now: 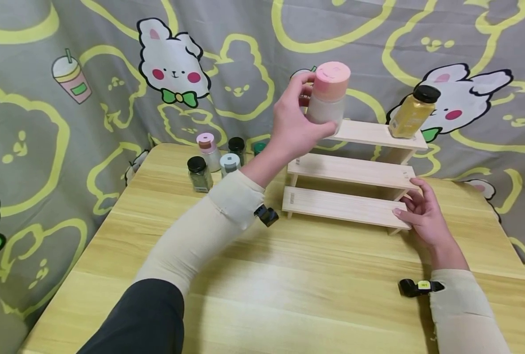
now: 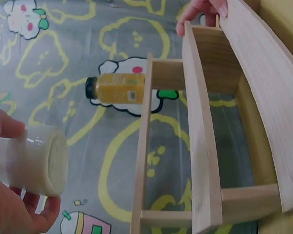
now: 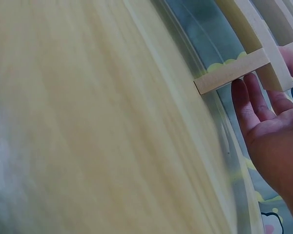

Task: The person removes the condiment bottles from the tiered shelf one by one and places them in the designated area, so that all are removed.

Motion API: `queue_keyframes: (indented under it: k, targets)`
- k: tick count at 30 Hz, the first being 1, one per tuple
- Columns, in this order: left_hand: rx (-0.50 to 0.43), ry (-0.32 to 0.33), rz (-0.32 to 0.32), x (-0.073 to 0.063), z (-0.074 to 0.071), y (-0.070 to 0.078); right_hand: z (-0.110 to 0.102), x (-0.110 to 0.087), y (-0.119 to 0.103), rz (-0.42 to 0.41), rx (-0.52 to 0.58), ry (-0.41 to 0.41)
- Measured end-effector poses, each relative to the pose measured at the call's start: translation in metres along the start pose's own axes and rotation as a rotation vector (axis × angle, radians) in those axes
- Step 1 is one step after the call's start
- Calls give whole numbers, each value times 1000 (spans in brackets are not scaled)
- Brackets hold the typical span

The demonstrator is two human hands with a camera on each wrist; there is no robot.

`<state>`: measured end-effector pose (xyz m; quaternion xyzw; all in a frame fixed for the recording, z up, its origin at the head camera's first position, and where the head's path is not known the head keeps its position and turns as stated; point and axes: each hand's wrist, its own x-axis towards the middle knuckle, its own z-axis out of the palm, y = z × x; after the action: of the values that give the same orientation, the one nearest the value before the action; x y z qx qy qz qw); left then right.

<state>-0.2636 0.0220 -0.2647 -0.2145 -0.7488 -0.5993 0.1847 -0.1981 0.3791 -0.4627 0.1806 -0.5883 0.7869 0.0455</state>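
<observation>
My left hand [image 1: 294,120] grips a frosted white jar with a pink lid [image 1: 326,105], held upright at the left part of the top tier. In the left wrist view the jar's pale base [image 2: 51,158] faces the camera, apart from the wooden shelf [image 2: 200,126]. My right hand [image 1: 428,219] holds the right end of the three-tier wooden shelf [image 1: 351,169], its thumb on the lowest tier. Seen from the right wrist, fingertips [image 3: 239,90] meet a leg of the shelf. A yellow bottle with a black cap [image 1: 412,115] stands on the top tier's right end.
Left of the shelf stand a black-capped jar [image 1: 199,174], a pink-capped bottle [image 1: 208,150], a white-capped jar [image 1: 230,163] and a dark-capped jar [image 1: 237,147]. A green cap [image 1: 259,148] shows partly behind my left forearm. A patterned curtain [image 1: 236,73] hangs behind the wooden table [image 1: 289,290].
</observation>
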Motion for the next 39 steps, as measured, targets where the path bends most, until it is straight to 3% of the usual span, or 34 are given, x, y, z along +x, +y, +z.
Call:
queue_keyframes:
  k: [17, 30, 39]
  targets:
    - [-15, 79, -44, -20, -39, -5, 0, -1, 0, -24, 77, -18]
    - [61, 167, -111, -44, -77, -17, 4, 1, 1, 4, 8, -14]
    - [100, 195, -133, -57, -94, -26, 1, -2, -2, 21, -25, 9]
